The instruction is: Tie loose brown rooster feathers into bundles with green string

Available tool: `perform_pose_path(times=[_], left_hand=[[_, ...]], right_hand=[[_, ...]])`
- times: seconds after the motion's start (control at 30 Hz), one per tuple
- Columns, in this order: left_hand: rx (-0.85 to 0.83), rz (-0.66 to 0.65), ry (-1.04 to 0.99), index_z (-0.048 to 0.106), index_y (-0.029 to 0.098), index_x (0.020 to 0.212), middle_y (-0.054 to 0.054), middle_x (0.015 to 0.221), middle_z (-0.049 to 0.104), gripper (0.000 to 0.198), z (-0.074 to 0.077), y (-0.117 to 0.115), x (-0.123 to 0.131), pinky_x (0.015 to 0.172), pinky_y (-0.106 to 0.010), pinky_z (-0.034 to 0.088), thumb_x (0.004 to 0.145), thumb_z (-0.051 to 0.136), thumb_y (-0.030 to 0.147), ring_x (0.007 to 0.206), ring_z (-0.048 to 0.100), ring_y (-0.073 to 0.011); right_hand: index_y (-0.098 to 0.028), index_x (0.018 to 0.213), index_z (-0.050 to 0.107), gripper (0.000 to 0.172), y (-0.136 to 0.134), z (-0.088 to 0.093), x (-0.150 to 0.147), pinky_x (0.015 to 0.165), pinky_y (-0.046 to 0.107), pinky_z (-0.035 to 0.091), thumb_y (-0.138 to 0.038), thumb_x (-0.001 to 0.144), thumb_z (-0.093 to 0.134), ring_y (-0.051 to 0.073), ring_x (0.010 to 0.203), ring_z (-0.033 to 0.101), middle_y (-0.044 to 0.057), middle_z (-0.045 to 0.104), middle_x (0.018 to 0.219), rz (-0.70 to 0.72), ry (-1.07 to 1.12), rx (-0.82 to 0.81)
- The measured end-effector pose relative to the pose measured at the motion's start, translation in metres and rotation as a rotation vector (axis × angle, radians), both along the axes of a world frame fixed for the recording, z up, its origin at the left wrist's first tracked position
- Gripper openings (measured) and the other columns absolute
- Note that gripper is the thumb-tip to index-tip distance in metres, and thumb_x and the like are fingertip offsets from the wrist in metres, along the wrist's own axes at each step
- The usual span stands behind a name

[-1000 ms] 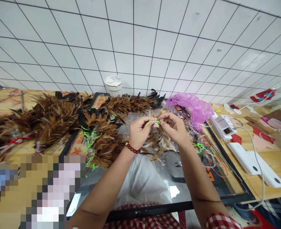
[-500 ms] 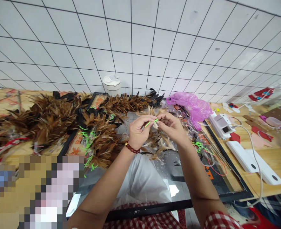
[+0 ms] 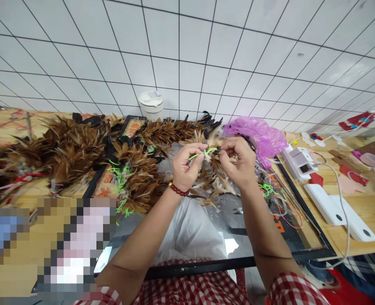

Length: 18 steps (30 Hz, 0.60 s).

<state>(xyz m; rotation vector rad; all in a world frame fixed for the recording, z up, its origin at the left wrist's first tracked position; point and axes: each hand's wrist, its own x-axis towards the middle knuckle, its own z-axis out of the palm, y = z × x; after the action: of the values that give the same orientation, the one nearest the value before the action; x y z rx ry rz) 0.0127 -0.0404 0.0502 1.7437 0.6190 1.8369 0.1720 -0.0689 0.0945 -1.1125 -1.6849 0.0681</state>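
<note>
My left hand [image 3: 187, 166], with a dark red bead bracelet at the wrist, pinches a small bundle of light brown feathers [image 3: 200, 137] bound with bright green string [image 3: 209, 151]. One end of the string sticks out to the right and another lies along the left fingers. My right hand [image 3: 240, 159] is just right of the bundle, its fingers curled and the thumb and forefinger slightly apart. I see nothing held in it. Loose feathers [image 3: 217, 188] lie on the glass below both hands. A brown feather pile [image 3: 143, 182] with green string ends lies to the left.
Long feather garlands [image 3: 76, 144] stretch across the left and back. At the back stand a white lidded container [image 3: 151, 103] and a pink plastic bag [image 3: 259, 133]. Green string ties [image 3: 268, 190], a white power strip [image 3: 301, 163] and white bars [image 3: 336, 209] are on the right. A black frame [image 3: 203, 269] edges the glass.
My right hand has come away from the green string and moved right, its fingers loosening. My left hand keeps its pinch on the bundle. The view has shifted slightly.
</note>
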Motion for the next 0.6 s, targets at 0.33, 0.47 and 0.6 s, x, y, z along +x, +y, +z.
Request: perform_pose_path(times=[0.33,0.47,0.6], left_hand=[[-0.013,0.002,0.042,0.062,0.019,0.085,-0.009,0.101,0.071,0.01,0.002,-0.003,0.0,0.086,-0.036,0.05,0.086,0.06,0.028,0.094,0.065,-0.0192],[-0.109,-0.002,-0.017,0.061,0.019,0.081,-0.01,0.101,0.071,0.017,0.003,-0.002,0.001,0.088,-0.037,0.049,0.087,0.059,0.035,0.098,0.065,-0.0206],[-0.235,-0.076,-0.13,0.057,0.018,0.077,-0.011,0.104,0.07,0.023,0.002,0.0,0.005,0.082,-0.034,0.051,0.085,0.061,0.039,0.093,0.066,-0.0194]], right_hand=[[-0.022,0.083,0.065,0.02,0.003,-0.011,-0.005,0.063,0.029,0.046,-0.041,0.085,0.062,0.015,0.065,0.057,0.002,0.065,0.076,0.145,0.25,-0.292],[-0.023,0.079,0.065,0.016,0.0,-0.006,-0.001,0.067,0.032,0.046,-0.035,0.087,0.059,0.018,0.07,0.059,0.004,0.066,0.076,-0.016,0.025,-0.125],[-0.024,0.077,0.061,0.012,0.0,-0.007,0.004,0.067,0.031,0.043,-0.026,0.088,0.054,0.019,0.072,0.058,0.004,0.063,0.074,-0.169,-0.184,-0.036]])
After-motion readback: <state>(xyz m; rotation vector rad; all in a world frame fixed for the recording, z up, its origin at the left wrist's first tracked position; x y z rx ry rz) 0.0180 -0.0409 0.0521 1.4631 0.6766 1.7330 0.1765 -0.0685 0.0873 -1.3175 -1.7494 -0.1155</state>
